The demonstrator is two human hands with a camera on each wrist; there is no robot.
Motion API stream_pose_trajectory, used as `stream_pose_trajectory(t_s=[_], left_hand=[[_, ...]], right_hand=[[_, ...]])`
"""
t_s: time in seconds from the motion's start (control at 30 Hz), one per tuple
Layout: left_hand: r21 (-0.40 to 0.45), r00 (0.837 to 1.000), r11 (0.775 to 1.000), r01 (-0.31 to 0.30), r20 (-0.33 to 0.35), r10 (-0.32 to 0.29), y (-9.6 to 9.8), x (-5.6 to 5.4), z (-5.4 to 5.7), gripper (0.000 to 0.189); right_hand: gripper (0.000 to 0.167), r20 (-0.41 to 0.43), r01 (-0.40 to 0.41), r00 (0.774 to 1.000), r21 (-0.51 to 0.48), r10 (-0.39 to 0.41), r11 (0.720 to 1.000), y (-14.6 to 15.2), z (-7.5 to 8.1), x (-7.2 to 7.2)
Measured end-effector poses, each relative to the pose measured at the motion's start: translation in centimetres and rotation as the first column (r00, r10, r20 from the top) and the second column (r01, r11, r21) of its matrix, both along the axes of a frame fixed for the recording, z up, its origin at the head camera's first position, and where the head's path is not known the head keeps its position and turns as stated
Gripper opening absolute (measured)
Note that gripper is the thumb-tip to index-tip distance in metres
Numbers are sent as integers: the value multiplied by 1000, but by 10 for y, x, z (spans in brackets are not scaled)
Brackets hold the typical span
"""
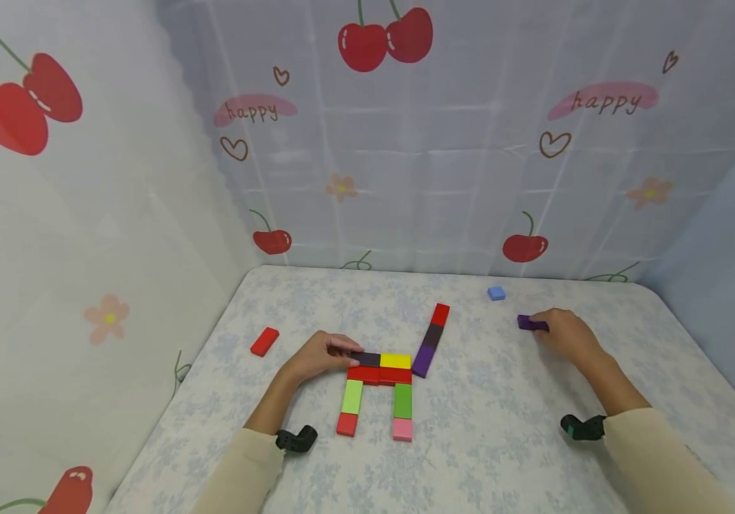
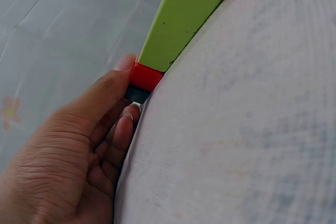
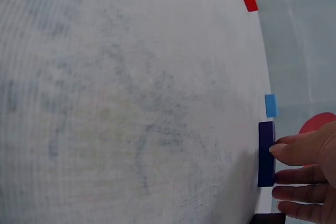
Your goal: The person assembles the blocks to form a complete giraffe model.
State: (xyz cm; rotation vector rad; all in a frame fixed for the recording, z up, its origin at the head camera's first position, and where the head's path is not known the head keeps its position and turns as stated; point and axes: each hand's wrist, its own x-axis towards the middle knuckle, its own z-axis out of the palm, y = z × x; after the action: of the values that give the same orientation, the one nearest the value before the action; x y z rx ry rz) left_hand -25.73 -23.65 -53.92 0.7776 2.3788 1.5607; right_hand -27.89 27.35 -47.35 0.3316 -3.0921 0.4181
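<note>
Coloured rectangular blocks lie in a four-legged figure on the table. My left hand (image 1: 324,355) pinches the left end of a black block (image 1: 367,359) in its top row, thumb on the near side, fingers on the far side. In the left wrist view the thumb also overlaps the end of a red block (image 2: 146,76). Beside the black block lies a yellow block (image 1: 396,360), with two red blocks (image 1: 395,375) in front. Far to the right, my right hand (image 1: 569,334) pinches a purple block (image 1: 526,323) between thumb and fingers; the hand hides its right end.
Light green (image 1: 352,397) and green (image 1: 402,401) blocks form legs, ending in red and pink. A slanted red, black and purple strip (image 1: 432,335) meets the figure's right. A loose red block (image 1: 265,341) lies left; a small blue block (image 1: 497,293) lies near the back edge.
</note>
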Motion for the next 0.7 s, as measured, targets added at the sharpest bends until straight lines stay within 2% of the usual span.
stream_pose_trajectory(t_s=[0.1, 0.2, 0.3, 0.47, 0.63, 0.7], left_hand=[[0, 1000, 1000, 1, 5, -1, 0, 0, 1, 28], [4, 1000, 1000, 3, 4, -3, 1, 1, 1, 28], [3, 1000, 1000, 9, -8, -9, 0, 0, 1, 29], [10, 1000, 1000, 16, -11, -16, 1, 0, 2, 29], [30, 1000, 999, 28, 12, -29, 1, 1, 4, 29], [30, 999, 999, 27, 20, -27, 1, 1, 4, 29]], right_hand=[[36, 13, -19, 1000, 53, 18, 998, 3, -2, 0], [37, 23, -37, 999, 59, 36, 998, 2, -2, 0], [45, 62, -65, 996, -1, 65, 998, -2, -2, 0], [60, 54, -93, 994, -113, 99, 989, -4, -4, 0], [58, 18, -166, 985, -151, 170, 975, -2, -6, -4], [56, 12, -169, 985, -182, 174, 969, -3, -7, -7]])
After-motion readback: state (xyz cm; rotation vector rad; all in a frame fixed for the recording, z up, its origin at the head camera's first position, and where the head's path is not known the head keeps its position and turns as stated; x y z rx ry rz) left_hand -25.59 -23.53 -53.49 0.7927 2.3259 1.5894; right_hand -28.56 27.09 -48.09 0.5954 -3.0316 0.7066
